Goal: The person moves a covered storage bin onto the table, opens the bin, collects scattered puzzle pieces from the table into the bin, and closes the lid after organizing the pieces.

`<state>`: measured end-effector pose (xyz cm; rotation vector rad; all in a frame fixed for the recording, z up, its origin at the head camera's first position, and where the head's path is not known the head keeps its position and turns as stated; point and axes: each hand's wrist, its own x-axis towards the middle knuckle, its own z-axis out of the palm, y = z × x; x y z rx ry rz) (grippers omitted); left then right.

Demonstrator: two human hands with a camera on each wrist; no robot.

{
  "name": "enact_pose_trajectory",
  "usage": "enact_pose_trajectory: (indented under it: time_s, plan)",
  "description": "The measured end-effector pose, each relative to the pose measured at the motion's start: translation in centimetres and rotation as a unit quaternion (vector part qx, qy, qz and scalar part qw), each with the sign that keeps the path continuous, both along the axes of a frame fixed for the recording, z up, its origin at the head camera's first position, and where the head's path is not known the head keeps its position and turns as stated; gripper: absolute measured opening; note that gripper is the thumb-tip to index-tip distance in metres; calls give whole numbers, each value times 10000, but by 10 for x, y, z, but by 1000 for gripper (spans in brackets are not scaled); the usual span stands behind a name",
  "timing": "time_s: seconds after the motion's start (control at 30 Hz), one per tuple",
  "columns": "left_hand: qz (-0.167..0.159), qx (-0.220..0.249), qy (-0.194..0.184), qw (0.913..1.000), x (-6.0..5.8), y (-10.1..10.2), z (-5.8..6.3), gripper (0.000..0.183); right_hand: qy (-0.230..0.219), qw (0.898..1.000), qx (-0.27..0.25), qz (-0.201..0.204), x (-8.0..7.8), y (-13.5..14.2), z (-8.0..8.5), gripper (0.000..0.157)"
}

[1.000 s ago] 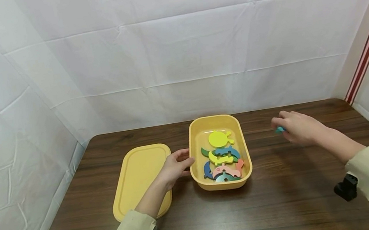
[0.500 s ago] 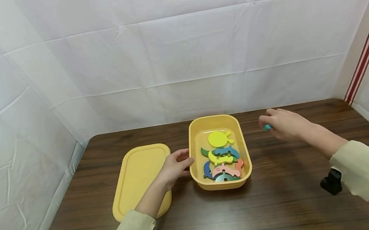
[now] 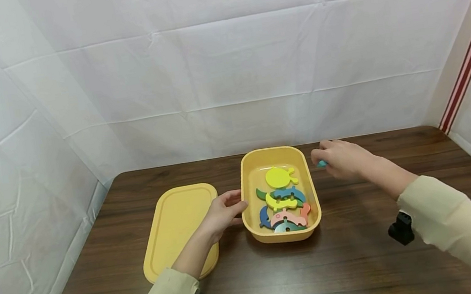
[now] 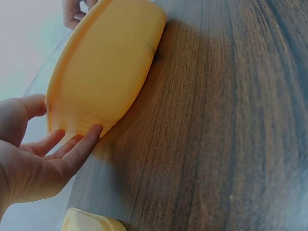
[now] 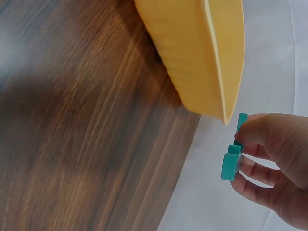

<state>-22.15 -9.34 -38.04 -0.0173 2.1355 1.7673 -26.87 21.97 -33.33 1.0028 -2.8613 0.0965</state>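
Note:
My left hand (image 3: 222, 214) rests against the left side of a yellow plastic box (image 3: 243, 176), its fingers and thumb touching the outer wall and rim. Inside the box lie several flat animal-shaped pieces, among them a lime round one (image 3: 278, 177), a yellow one (image 3: 280, 203) and a pink one (image 3: 287, 218). Just off the box's right far corner, my right hand (image 3: 342, 158) pinches a small teal flat piece (image 5: 231, 166) between thumb and fingers. Seen edge-on in the right wrist view, that piece's full shape cannot be told.
A yellow lid (image 3: 178, 220) lies flat on the dark wooden table (image 3: 281, 281), left of the box and partly beneath my left forearm. White sheeting (image 3: 235, 81) hangs behind the table and along both sides. A black device sits at each wrist.
My right hand has moved left across the table towards the box, carrying the teal piece. The left hand, box and lid have stayed where they were.

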Motion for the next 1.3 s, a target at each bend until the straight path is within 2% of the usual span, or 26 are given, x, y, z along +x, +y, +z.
enact_pose_trajectory:
  time_s: [0.37, 0.87, 1.3]
  plan:
    - [-5, 23, -30, 10000, 0, 1, 1, 48, -61, 9998, 205, 22, -3, -26, 4, 15]
    - [-56, 44, -13, 10000, 0, 1, 0, 48, -611, 9971, 422, -176, -4, -54, 6, 21]
    - [-36, 22, -18, 10000, 1, 1, 0, 48, -768, 9965, 310, 139, -3, -76, 1, 22]
